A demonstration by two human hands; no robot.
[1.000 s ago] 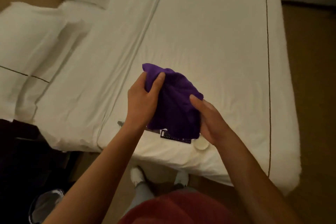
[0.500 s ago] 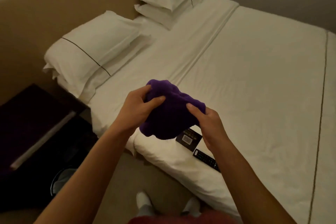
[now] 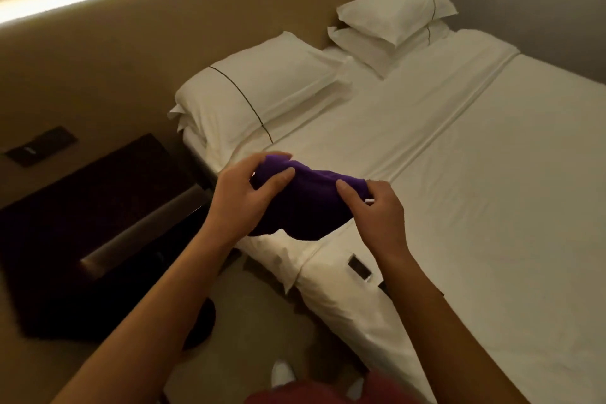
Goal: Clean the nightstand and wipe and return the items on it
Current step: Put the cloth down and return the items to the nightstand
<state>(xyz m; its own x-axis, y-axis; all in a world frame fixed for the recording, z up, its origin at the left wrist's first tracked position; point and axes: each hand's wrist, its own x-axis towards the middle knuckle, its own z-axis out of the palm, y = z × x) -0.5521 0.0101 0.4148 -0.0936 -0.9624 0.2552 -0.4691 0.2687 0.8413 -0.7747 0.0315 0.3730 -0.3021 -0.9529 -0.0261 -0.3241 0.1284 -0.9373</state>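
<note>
A purple cloth (image 3: pixel 311 203) hangs bunched between both hands above the near corner of the bed. My left hand (image 3: pixel 244 197) grips its left end, thumb on top. My right hand (image 3: pixel 377 210) pinches its right end. The dark nightstand (image 3: pixel 98 216) stands to the left of the bed, its top bare. A small dark card-like item (image 3: pixel 359 267) lies on the bed edge just left of my right forearm; another dark item beside it is mostly hidden by that arm.
The white bed (image 3: pixel 475 207) fills the right side, with pillows (image 3: pixel 259 88) at the headboard. A wall switch panel (image 3: pixel 39 144) sits above the nightstand. A dark bin (image 3: pixel 200 325) stands on the floor below my left forearm.
The view has swung left and up, bringing the nightstand and headboard into sight. Both hands have carried the cloth leftward and stretched it out wider.
</note>
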